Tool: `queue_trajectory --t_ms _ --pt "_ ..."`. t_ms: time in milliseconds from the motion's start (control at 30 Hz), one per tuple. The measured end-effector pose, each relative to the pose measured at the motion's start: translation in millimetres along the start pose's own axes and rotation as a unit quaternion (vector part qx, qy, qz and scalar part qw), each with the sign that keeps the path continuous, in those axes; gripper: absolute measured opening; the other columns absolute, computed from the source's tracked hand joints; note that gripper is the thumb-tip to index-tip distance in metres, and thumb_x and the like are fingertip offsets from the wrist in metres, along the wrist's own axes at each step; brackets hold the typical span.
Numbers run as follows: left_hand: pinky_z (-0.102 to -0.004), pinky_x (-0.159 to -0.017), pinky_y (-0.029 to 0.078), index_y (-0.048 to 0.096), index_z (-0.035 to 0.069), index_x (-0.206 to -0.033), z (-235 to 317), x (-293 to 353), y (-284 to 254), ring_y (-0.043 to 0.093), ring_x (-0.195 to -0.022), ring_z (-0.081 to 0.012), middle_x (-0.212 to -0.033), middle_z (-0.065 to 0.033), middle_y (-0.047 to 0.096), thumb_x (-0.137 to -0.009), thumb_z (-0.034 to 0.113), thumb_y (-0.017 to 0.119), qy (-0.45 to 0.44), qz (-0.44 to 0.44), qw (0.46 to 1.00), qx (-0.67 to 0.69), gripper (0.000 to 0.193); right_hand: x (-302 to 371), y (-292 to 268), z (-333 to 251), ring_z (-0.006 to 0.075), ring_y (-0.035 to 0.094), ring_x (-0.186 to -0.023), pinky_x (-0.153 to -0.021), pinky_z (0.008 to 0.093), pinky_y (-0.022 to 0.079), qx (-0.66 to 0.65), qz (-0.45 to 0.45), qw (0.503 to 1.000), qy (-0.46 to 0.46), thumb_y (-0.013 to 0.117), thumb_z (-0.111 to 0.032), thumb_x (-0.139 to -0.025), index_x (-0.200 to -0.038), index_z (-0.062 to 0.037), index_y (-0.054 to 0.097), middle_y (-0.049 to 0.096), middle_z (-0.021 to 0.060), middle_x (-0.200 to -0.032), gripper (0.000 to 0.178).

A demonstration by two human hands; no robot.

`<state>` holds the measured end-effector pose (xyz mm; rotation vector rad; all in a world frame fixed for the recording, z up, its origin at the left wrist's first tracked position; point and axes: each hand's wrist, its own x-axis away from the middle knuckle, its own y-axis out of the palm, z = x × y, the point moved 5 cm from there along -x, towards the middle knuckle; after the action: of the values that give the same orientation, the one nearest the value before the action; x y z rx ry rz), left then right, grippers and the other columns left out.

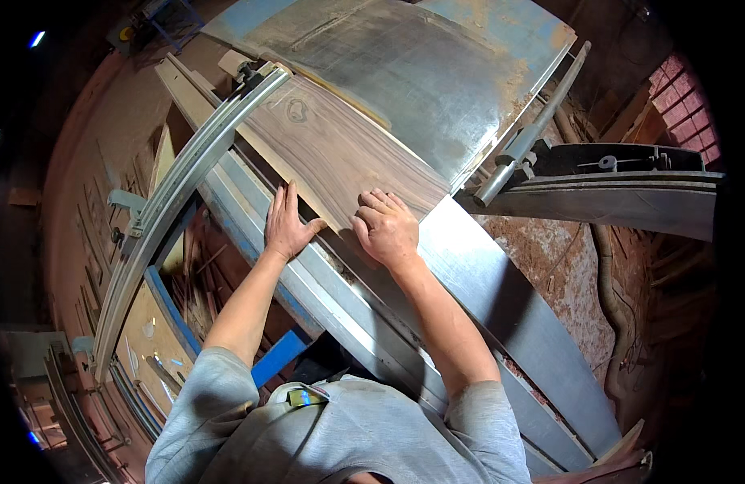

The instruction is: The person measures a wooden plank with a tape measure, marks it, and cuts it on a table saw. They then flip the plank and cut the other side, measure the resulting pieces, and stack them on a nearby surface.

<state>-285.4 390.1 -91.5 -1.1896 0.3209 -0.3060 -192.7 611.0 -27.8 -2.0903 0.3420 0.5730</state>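
A brown wood-grain board (340, 145) lies flat on the metal saw table, running away from me toward the long metal fence. Along the board's left edge, my left hand (286, 230) rests with its fingers stretched forward and its thumb spread to the side. It is open and touches the board's edge. My right hand (388, 230) is at the board's near end, its fingers curled and pressed together on the top. Its palm and the undersides of the fingers are hidden. A dark gap shows along the board's left side.
The curved-looking metal fence (183, 173) crosses on the left, with a small stop (129, 202) on it. A large grey table plate (404, 89) spreads beyond the board. At right stand a metal tube (538, 133) and a dark guard arm (606, 189). Sawdust covers the floor (542, 274).
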Motion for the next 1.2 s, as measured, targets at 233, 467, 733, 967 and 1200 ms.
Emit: queue_trajectory --t_ms 233,467,733,967,1200 --pt "-0.0479 -0.120 0.023 0.020 -0.006 -0.155 -0.7 1.1 1.5 0.023 -0.148 -0.0443 -0.159 -0.0271 0.028 -0.076 0.086 0.052 0.014 0.007 1.000 -0.003 0.125 2.9 3.6 3.5 0.0249 0.063 -0.120 -0.105 0.0412 0.048 0.000 -0.038 0.999 0.009 0.068 -0.027 -0.087 -0.087 -0.0099 0.074 0.070 0.0037 -0.119 0.018" --pt "-0.0481 -0.120 0.023 0.019 -0.004 -0.156 -1.3 0.2 3.9 0.023 -0.149 -0.0437 -0.160 -0.0260 0.028 -0.078 0.082 0.055 0.006 0.005 1.000 -0.013 0.122 3.7 2.6 3.2 0.0227 0.062 -0.115 -0.104 0.0394 0.047 0.001 0.001 1.000 -0.007 0.068 -0.028 -0.086 -0.081 -0.0091 0.073 0.069 0.0032 -0.107 0.021" --pt "-0.0486 -0.120 0.022 0.019 -0.003 -0.156 -0.7 0.1 4.7 0.023 -0.149 -0.0437 -0.159 -0.0269 0.028 -0.078 0.078 0.061 -0.002 0.004 1.000 -0.005 0.120 4.8 5.3 5.6 0.0211 0.062 -0.115 -0.104 0.0386 0.047 0.000 -0.002 1.000 -0.010 0.068 -0.030 -0.086 -0.081 -0.0089 0.074 0.069 0.0025 -0.109 0.022" --pt "-0.0494 -0.120 0.023 0.020 -0.004 -0.155 1.1 -1.5 1.7 0.024 -0.147 -0.0453 -0.158 -0.0287 0.030 -0.077 0.078 0.060 0.007 0.019 1.000 0.005 0.121 1.9 7.1 7.9 0.0207 0.062 -0.115 -0.102 0.0378 0.048 -0.016 -0.033 0.999 0.004 0.069 -0.031 -0.086 -0.080 -0.0084 0.074 0.070 0.0022 -0.110 0.024" --pt "-0.0489 -0.120 0.023 0.021 -0.005 -0.155 3.7 9.1 -7.0 0.023 -0.148 -0.0439 -0.158 -0.0290 0.028 -0.083 0.060 0.070 0.010 0.037 0.999 0.019 0.109 4.2 6.7 6.0 0.0212 0.064 -0.111 -0.100 0.0360 0.049 0.003 0.026 0.999 -0.023 0.070 -0.030 -0.085 -0.078 -0.0080 0.074 0.070 0.0034 -0.108 0.023"
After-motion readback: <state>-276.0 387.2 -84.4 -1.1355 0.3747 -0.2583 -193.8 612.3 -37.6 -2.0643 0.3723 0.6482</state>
